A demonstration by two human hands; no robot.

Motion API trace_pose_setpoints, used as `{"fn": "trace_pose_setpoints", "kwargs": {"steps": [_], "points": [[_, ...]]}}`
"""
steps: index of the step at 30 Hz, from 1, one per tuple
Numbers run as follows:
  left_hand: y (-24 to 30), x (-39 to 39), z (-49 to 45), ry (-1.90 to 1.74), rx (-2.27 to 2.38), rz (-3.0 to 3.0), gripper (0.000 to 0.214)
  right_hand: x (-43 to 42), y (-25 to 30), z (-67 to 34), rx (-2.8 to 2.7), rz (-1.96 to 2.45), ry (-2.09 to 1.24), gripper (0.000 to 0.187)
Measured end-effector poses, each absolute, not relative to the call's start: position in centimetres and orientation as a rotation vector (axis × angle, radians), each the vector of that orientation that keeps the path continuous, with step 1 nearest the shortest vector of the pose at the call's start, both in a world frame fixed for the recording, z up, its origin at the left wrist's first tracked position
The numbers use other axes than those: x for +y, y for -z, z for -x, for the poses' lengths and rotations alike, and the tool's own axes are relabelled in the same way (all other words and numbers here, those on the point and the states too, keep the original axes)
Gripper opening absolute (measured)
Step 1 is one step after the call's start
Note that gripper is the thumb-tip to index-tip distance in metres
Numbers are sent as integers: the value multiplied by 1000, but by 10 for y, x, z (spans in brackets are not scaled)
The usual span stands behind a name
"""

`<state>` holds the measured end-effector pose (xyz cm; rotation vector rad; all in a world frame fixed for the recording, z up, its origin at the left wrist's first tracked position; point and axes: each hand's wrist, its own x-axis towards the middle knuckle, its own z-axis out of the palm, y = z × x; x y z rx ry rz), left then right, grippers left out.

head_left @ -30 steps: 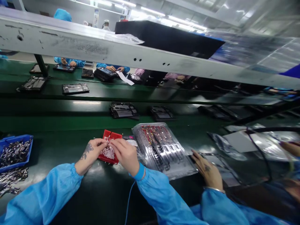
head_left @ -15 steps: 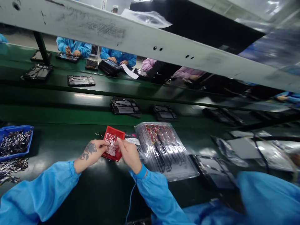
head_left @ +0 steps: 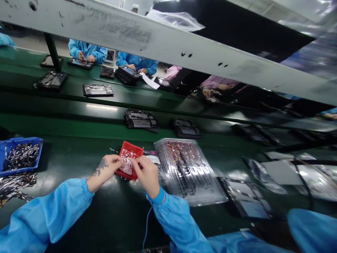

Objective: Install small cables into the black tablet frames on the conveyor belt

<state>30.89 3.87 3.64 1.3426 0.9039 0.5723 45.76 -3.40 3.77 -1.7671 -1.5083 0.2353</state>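
A small red bin (head_left: pixel 133 147) holds a heap of tiny white pieces (head_left: pixel 128 166). Over its left side, my left hand (head_left: pixel 106 168) has thumb and forefinger pinched together. My right hand (head_left: pixel 147 174) pinches in the same way over the bin's right side, its fingertips close to the left ones. Whatever lies between the fingertips is too small to make out. A blue wrist band with a cord circles my right wrist. Just right of the bin, partly behind my right hand, lies a labelled packet (head_left: pixel 154 159).
A clear plastic tray (head_left: pixel 188 172) with rows of small parts lies to the right, beside a flat device (head_left: pixel 244 196). On the left is a blue bin (head_left: pixel 22 154) of metal parts, with more parts (head_left: pixel 15 188) in front. A shelf beam (head_left: pixel 163 38) crosses above; co-workers sit opposite.
The view has shifted slightly, so most things sit a little further right. Both my hands stay pinched over the red bin. A co-worker's hand now shows more clearly across the line.
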Motion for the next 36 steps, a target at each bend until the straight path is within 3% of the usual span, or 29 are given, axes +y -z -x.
{"fn": "trace_pose_setpoints", "kwargs": {"steps": [2,9,14,21,26,30,36], "points": [[-33,39,-308,-596,924,-1404,17,-37,-39,-454,-1643,1700,-138,23],[-43,34,-300,-631,897,-1914,22,-40,-44,-446,-2020,1706,56,28],[-49,31,-293,-554,816,-2182,26,-37,-49,-450,-2119,1660,-21,24],[-39,30,-255,-565,950,-1281,19,-27,-49,-471,-1786,1659,-638,28],[-13,16,-187,-548,1089,-800,33,-18,-45,-484,-1716,1996,-630,39],[17,1,-124,-581,1142,-433,37,-4,-43,-496,-1694,2054,-580,20],[37,-7,-60,-774,1210,-320,36,32,-52,-521,-1535,2331,-946,26]]}}
